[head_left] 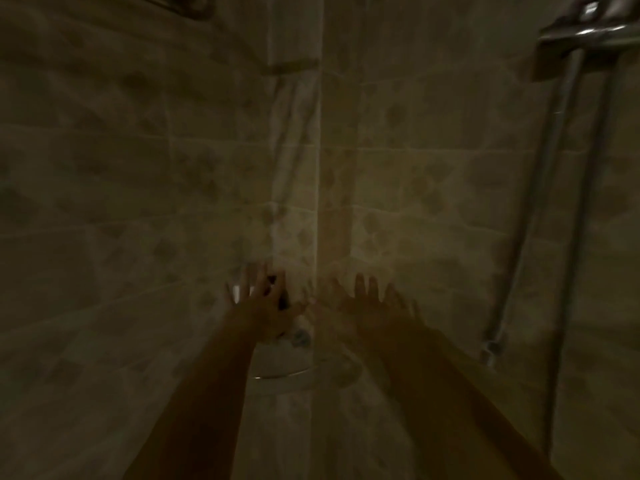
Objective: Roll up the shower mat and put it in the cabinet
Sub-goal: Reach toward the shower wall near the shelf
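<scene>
Shower mat: not identifiable in this dim, blurred head view. Its position cannot be told from here; it may lie below the frame, on the shower floor. The cabinet is also out of view.

The left hand [265, 304] is extended forward with fingers spread apart, holding nothing. The right hand [369, 304] is extended beside it, likewise spread and empty. Both hands point toward the corner where two walls of pale, patterned ceramic tile [433, 188] meet. A white rounded corner shelf [280, 362] with a metal rim sits just below the left hand; whether the hand touches it cannot be told. Small dark objects near the left fingers are too blurred to identify. A chrome shower riser pipe [550, 168] runs down the right wall, well apart from both hands.

Judged step: reaching in to locate the mat, so the task appears to be at its start.

Recommended procedure for this step:
1. Lower the gaze and both hands toward the floor until the mat edge is visible.
2. Grip one short edge with both hands, set evenly apart.
3. Peel the edge up gradually; any suction cups are likely to resist a sharp pull.
4. Roll tightly and evenly so that the roll does not skew.

Caution: wet tile is likely slippery, and the low light hampers edge location.
</scene>
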Action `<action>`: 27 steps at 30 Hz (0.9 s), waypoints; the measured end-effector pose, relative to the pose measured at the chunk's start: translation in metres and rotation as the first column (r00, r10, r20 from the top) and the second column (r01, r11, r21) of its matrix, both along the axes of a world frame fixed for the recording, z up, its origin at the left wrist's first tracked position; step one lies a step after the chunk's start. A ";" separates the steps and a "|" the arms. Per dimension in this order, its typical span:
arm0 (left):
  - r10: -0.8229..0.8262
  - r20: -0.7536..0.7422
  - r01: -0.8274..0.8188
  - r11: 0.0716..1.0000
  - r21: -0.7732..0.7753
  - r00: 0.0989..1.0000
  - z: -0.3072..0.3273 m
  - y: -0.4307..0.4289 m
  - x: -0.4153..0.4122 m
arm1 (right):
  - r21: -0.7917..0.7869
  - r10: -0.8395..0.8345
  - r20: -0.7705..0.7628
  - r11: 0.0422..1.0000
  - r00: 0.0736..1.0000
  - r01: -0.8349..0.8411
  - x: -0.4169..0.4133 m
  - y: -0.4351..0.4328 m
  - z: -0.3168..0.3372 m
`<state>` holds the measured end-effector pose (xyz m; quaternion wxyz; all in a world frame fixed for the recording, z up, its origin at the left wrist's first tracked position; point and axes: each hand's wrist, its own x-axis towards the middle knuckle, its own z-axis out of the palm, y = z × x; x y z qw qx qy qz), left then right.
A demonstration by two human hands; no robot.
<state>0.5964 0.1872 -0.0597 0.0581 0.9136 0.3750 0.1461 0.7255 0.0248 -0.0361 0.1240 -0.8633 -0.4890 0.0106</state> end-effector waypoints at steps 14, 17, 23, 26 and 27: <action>0.684 -0.078 -0.686 0.727 -0.009 0.725 -0.005 0.072 -0.223 | -0.137 0.569 -0.141 0.799 0.810 -0.585 -0.172 0.203 -0.002; 0.768 -0.140 -0.777 0.630 -0.014 0.625 -0.019 0.057 -0.262 | -0.193 0.719 -0.136 0.655 0.681 -0.730 -0.217 0.216 -0.020; 0.930 -0.172 -0.944 0.310 -0.115 0.326 -0.072 -0.005 -0.332 | -0.284 0.868 -0.098 0.444 0.486 -0.850 -0.296 0.223 -0.066; 0.968 -0.167 -0.971 0.154 -0.181 0.185 -0.098 -0.047 -0.357 | -0.314 0.926 -0.101 0.316 0.363 -0.895 -0.335 0.216 -0.091; 0.972 -0.195 -0.975 0.092 -0.204 0.133 -0.108 -0.068 -0.368 | -0.347 0.944 -0.125 0.245 0.304 -0.905 -0.354 0.206 -0.104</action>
